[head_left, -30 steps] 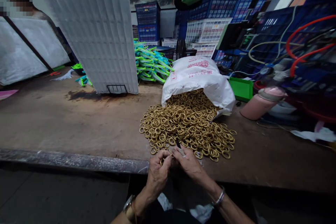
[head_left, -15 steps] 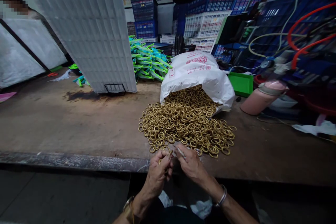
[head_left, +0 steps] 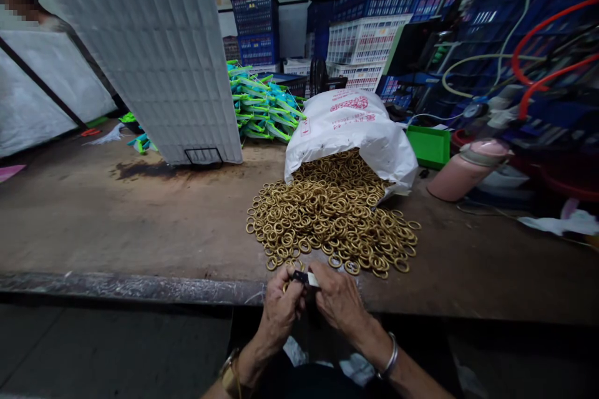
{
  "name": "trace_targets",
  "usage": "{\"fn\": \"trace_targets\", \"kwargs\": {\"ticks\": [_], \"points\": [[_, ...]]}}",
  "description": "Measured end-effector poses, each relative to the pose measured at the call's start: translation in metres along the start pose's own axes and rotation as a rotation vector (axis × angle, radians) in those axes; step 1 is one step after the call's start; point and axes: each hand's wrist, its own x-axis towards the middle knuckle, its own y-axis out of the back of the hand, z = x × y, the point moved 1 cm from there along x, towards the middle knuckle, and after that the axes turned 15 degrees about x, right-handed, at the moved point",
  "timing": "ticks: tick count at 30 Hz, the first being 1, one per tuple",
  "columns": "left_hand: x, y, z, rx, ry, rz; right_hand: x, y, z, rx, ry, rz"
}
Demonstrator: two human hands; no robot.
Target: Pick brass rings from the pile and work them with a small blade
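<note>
left hand (head_left: 279, 307) and right hand (head_left: 340, 300) meet at the near edge of the table (head_left: 116, 224), wrists low, fingers curled, both pinching a small dark-and-white piece (head_left: 305, 277). this looks like close fitting work that needs a steady pinch. just beyond, the heap of brass rings (head_left: 332, 218) spills from a white sack (head_left: 350, 131).

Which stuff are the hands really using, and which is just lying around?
Being used: left hand, right hand, small black-and-white piece pinched between them, pile of gold rings, white sack they spill from.
Lying about: pink flask, green tray, white grid panel, blue crates.
</note>
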Motion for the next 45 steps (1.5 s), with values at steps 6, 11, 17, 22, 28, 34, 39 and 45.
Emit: {"fn": "trace_targets", "kwargs": {"ticks": [6,11,17,22,28,34,39,45], "points": [[0.000,0.001,-0.003,0.017,0.022,0.008,0.002,0.003,-0.003,0.009,-0.026,0.019],[-0.001,0.002,-0.003,0.011,0.017,0.008,0.001,0.006,-0.006,0.039,0.001,-0.019],[-0.010,0.002,0.004,0.027,-0.127,-0.035,0.004,0.006,0.004,0.036,-0.029,-0.051],[-0.010,0.005,0.001,-0.022,-0.087,-0.095,0.005,0.006,0.012,0.040,-0.082,-0.020],[-0.008,0.006,0.000,-0.065,0.016,-0.060,-0.004,0.009,-0.005,0.088,0.009,-0.053],[-0.011,0.004,0.000,-0.042,0.009,-0.061,-0.009,0.006,-0.013,0.006,-0.008,-0.060],[-0.011,0.006,-0.003,0.012,-0.022,-0.034,-0.010,0.006,-0.018,-0.042,-0.018,-0.049],[-0.018,0.006,0.002,0.007,-0.052,-0.025,-0.006,0.007,-0.012,-0.090,-0.051,-0.061]]}}
